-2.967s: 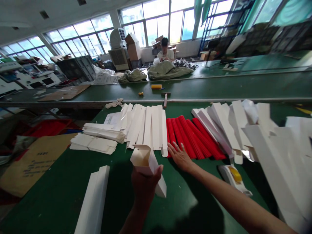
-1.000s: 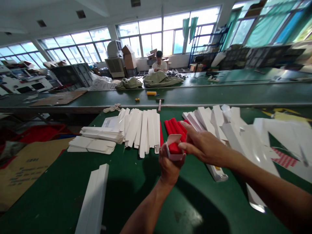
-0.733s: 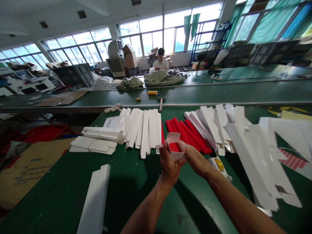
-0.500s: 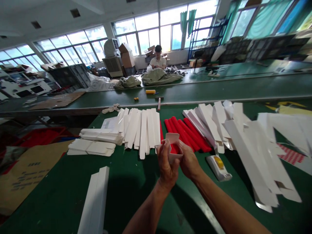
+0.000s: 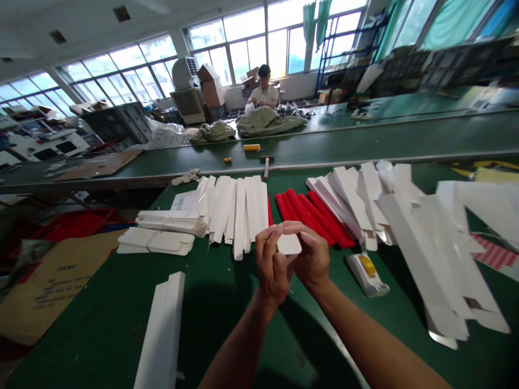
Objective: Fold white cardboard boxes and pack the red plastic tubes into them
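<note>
A long white box (image 5: 289, 245) points its small square end up at me, with a white flap lying over the opening. Wrapped round its left side is my left hand (image 5: 270, 265); my right hand (image 5: 314, 255) grips the other side, fingertips of both meeting at the far edge. Just beyond lie red strips (image 5: 310, 216) on the green table (image 5: 227, 302). Flat white cartons (image 5: 239, 210) are fanned out to their left. More white cartons (image 5: 421, 243) lie in a loose pile at the right.
A white tape dispenser (image 5: 367, 274) sits right of my hands. Two long white boxes (image 5: 161, 329) lie at the near left. Banded white cartons (image 5: 156, 241) rest at the left edge. A person (image 5: 264, 93) sits behind the far bench, near green-grey sacks (image 5: 267, 123).
The box's end flap has gone from standing open, with red showing inside, to lying over the opening. My fingers have moved over the top edge.
</note>
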Available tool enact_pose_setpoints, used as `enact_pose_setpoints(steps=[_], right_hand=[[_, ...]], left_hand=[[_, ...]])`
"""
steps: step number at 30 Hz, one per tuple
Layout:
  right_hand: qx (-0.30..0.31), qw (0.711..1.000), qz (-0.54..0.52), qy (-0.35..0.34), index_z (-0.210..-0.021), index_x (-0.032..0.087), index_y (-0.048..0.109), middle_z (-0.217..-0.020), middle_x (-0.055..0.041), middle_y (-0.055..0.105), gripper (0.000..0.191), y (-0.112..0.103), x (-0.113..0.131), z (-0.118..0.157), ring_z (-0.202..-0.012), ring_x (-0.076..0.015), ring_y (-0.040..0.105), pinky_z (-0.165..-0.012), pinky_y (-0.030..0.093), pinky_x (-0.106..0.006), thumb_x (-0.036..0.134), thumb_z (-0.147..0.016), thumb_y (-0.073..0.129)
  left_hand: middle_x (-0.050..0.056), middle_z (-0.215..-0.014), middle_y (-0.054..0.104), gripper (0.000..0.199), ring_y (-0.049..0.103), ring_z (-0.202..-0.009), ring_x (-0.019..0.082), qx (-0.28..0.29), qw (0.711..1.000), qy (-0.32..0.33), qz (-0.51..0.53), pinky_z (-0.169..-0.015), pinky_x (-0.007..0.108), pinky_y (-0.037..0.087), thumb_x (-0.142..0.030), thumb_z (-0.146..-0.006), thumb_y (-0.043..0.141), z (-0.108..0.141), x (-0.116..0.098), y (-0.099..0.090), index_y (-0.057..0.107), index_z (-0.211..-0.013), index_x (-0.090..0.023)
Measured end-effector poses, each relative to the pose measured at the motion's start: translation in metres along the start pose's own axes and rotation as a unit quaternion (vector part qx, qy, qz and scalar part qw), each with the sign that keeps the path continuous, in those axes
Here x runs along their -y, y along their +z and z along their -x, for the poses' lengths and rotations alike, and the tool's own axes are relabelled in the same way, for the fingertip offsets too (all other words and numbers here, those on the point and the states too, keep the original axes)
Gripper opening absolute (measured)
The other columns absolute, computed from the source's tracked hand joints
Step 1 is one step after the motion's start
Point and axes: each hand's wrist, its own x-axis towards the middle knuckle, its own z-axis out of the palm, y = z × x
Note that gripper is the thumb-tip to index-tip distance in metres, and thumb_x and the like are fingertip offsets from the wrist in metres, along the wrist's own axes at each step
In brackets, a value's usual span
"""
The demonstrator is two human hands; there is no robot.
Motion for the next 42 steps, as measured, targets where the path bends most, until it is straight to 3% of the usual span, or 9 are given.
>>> enact_pose_setpoints(steps=[3,5,7,11,15,22,30,37,42], right_hand=[[0.057,0.998,-0.015,0.018,-0.118,0.018,0.062,-0.123,-0.0103,0.066,0.042,-0.008,-0.004,0.011,-0.119,-0.0292,0.058,-0.104,0.044,-0.048,0.029,-0.087,0.036],[0.119,0.992,0.020,0.025,-0.138,0.020,0.046,-0.142,-0.0091,0.053,0.054,-0.013,-0.004,0.019,-0.131,-0.0294,0.048,-0.109,0.040,-0.048,0.030,-0.086,0.041],[0.151,0.983,0.105,0.005,-0.145,0.021,0.035,-0.149,-0.0100,0.043,0.063,-0.014,-0.004,0.025,-0.135,-0.0294,0.043,-0.111,0.037,-0.047,0.029,-0.084,0.050],[0.123,0.964,0.229,-0.061,-0.141,0.020,0.034,-0.138,-0.0153,0.050,0.068,-0.007,-0.004,0.028,-0.124,-0.0280,0.053,-0.105,0.044,-0.044,0.024,-0.080,0.062],[0.134,0.955,0.257,-0.058,-0.136,0.021,0.036,-0.131,-0.0150,0.055,0.065,-0.003,-0.004,0.025,-0.120,-0.0277,0.057,-0.103,0.047,-0.043,0.023,-0.077,0.064],[0.174,0.957,0.228,-0.036,-0.135,0.021,0.039,-0.128,-0.0126,0.058,0.063,-0.008,-0.008,0.022,-0.112,-0.0258,0.062,-0.095,0.052,-0.039,0.023,-0.077,0.064],[0.194,0.953,0.231,-0.043,-0.130,0.019,0.043,-0.116,-0.0097,0.063,0.059,-0.005,-0.008,0.017,-0.100,-0.0232,0.065,-0.087,0.054,-0.034,0.017,-0.074,0.062],[0.220,0.951,0.212,-0.049,-0.125,0.019,0.045,-0.108,-0.0088,0.064,0.054,-0.004,-0.008,0.012,-0.096,-0.0221,0.065,-0.086,0.053,-0.034,0.021,-0.075,0.066],[0.236,0.949,0.203,-0.056,-0.125,0.018,0.045,-0.116,-0.0104,0.061,0.057,-0.006,-0.009,0.009,-0.103,-0.0227,0.062,-0.089,0.052,-0.033,0.019,-0.074,0.067]], left_hand=[[0.017,-0.121,0.057,0.045,0.056,-0.117,0.027,0.033,0.990,0.101,-0.091,-0.097,0.045,0.050,-0.044,-0.099,0.035,-0.011,0.003,-0.015,0.054,-0.126,-0.014],[0.017,-0.118,0.060,0.042,0.058,-0.114,0.025,0.066,0.983,0.124,-0.121,-0.094,0.040,0.052,-0.039,-0.097,0.043,-0.019,0.004,-0.024,0.050,-0.130,-0.014],[0.016,-0.116,0.062,0.044,0.061,-0.109,0.023,0.110,0.977,0.130,-0.125,-0.089,0.036,0.054,-0.034,-0.097,0.045,-0.025,0.002,-0.032,0.044,-0.136,-0.015],[0.012,-0.104,0.062,0.038,0.064,-0.094,0.018,0.154,0.970,0.134,-0.131,-0.080,0.030,0.056,-0.027,-0.095,0.050,-0.033,-0.004,-0.041,0.053,-0.132,-0.018],[0.010,-0.097,0.061,0.031,0.064,-0.090,0.017,0.166,0.966,0.134,-0.145,-0.075,0.027,0.056,-0.021,-0.091,0.057,-0.037,-0.011,-0.046,0.064,-0.121,-0.017],[0.015,-0.117,0.064,0.031,0.064,-0.108,0.021,0.193,0.957,0.141,-0.168,-0.093,0.033,0.055,-0.017,-0.090,0.054,-0.036,-0.020,-0.048,0.065,-0.118,-0.015],[0.013,-0.105,0.071,0.028,0.068,-0.098,0.021,0.131,0.942,0.212,-0.225,-0.086,0.034,0.058,-0.016,-0.090,0.057,-0.036,-0.011,-0.045,0.063,-0.117,-0.012],[0.013,-0.105,0.071,0.024,0.068,-0.097,0.020,0.118,0.946,0.185,-0.237,-0.087,0.034,0.057,-0.015,-0.091,0.056,-0.035,-0.014,-0.041,0.066,-0.113,-0.012],[0.017,-0.111,0.070,0.026,0.067,-0.104,0.024,0.118,0.930,0.212,-0.276,-0.090,0.038,0.057,-0.018,-0.092,0.053,-0.031,-0.016,-0.037,0.065,-0.113,-0.009]])
